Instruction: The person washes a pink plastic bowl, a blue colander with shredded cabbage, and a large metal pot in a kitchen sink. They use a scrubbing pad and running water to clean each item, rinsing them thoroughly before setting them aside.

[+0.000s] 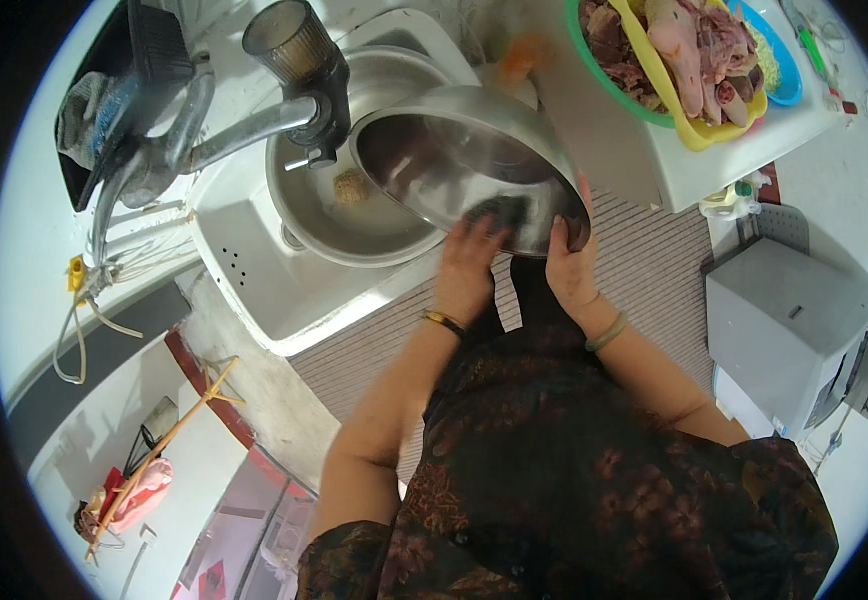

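A large stainless steel bowl (464,161) is tilted over the sink, its open side facing me. My right hand (573,262) grips its near right rim, thumb inside and fingers behind the wall. Blurred, my left hand (471,262) presses what looks like a dark scouring pad (501,214) against the inner wall near the rim. Beneath the bowl, a wide metal basin (381,259) stands in the white sink (276,315). A tan, rough scrubber or sponge (350,187) lies in the basin, which appears to hold some water.
The faucet (254,131) with a dark filter head reaches over the basin from the left. At upper right, a green basin (606,82) and a yellow basket (693,139) hold raw meat beside a blue dish (790,82). A grey bin-like box (786,300) stands right.
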{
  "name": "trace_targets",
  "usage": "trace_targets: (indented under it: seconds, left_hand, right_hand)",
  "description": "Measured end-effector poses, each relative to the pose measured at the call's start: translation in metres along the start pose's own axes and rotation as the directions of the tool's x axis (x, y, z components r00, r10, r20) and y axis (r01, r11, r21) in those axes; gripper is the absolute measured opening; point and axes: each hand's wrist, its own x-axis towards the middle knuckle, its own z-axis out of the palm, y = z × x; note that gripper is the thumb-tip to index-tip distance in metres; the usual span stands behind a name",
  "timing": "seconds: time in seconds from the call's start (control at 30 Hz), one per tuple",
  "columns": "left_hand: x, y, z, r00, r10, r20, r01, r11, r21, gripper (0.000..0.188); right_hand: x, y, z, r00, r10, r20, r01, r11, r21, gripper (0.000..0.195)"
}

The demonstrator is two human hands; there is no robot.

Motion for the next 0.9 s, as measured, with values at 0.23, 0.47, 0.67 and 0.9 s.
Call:
trace_targets:
  seconds: [0.23, 0.47, 0.67, 0.9]
  left_hand:
    - [-0.007, 0.054, 0.011, 0.967, -0.24, -0.083, 0.174, 0.863, -0.475, 0.062]
    - [-0.014, -0.062, -0.02, 0.995, -0.021, -0.094, 0.046, 0.961, 0.272, 0.058]
    - [-0.014, -0.017, 0.005, 0.992, -0.118, -0.034, 0.117, 0.993, -0.033, 0.058]
    - [-0.014, 0.012, 0.014, 0.984, -0.154, -0.085, 0.144, 0.983, -0.109, 0.051]
  right_hand:
    - [0.003, 0.001, 0.005, 0.998, -0.059, -0.009, 0.059, 0.998, -0.01, 0.065]
    - [-0.002, 0.001, 0.004, 1.0, 0.0, 0.018, -0.001, 1.0, 0.024, 0.066]
    - [0.0, 0.002, 0.002, 0.999, -0.051, 0.006, 0.05, 0.998, 0.026, 0.068]
    - [0.006, -0.001, 0.007, 0.994, -0.11, 0.014, 0.11, 0.991, -0.078, 0.069]
